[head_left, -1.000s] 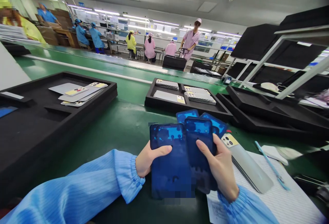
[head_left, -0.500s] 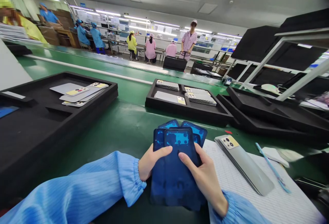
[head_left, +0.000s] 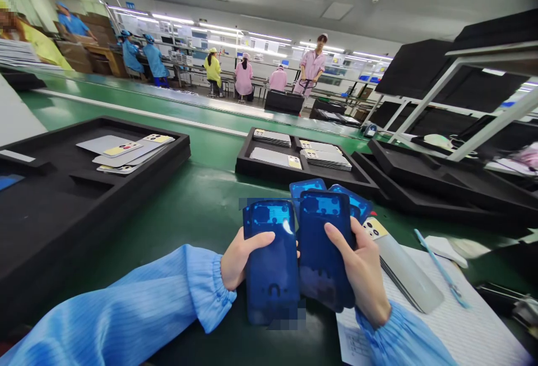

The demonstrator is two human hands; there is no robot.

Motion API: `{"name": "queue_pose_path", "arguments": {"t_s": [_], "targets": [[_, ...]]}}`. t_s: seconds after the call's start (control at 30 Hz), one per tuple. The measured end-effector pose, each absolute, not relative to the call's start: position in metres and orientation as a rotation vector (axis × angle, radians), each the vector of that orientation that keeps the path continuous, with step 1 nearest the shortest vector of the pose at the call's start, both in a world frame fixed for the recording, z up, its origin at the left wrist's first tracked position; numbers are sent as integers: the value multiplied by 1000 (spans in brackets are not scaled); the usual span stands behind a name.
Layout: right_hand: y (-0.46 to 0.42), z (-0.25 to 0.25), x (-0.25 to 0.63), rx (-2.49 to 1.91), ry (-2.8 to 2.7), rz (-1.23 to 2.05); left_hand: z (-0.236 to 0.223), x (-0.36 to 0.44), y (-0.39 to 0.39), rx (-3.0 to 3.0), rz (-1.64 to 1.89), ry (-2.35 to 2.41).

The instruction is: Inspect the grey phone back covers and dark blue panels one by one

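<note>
My left hand (head_left: 236, 258) grips blue phone back covers (head_left: 271, 268), thumb on the front face and fingers behind; at least one more edge shows behind the front cover. Just to the right, my right hand (head_left: 366, 265) holds a fanned bunch of blue phone back covers (head_left: 321, 265), its thumb pressing on the front one. Both groups are upright, side by side above the green bench, cutout ends uppermost. Beside my right hand, a stack of silver phone back covers (head_left: 412, 273) with cream camera areas lies on a printed paper sheet (head_left: 466, 327), partly hidden by that hand.
A large black tray (head_left: 138, 186) at left holds silver covers. The divided black tray (head_left: 273, 174) ahead has stacked covers. More black trays (head_left: 445, 198) stand at right under a white rack (head_left: 437, 97). A light blue pen (head_left: 441, 268) lies on the paper. Several people work far off.
The single fan of blue covers has been parted into two groups. My right hand has moved right and slightly up with its bunch; my left hand keeps its covers near the same place.
</note>
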State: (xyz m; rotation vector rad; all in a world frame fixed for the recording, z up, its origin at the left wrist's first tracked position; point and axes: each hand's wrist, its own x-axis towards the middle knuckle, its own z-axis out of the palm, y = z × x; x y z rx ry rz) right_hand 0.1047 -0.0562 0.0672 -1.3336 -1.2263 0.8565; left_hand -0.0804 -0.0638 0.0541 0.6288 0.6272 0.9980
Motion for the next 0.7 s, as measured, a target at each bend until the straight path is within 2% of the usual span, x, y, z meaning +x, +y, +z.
{"name": "queue_pose_path", "arguments": {"t_s": [0.27, 0.47, 0.7], "targets": [[-69, 56, 86, -1343, -1410, 935, 46, -78, -66, 783, 1123, 832], [-75, 53, 78, -1326, -1463, 951, 42, -76, -65, 898, 1114, 776], [-76, 56, 77, -1320, -1448, 962, 46, -76, -65, 667, 1005, 760]]}}
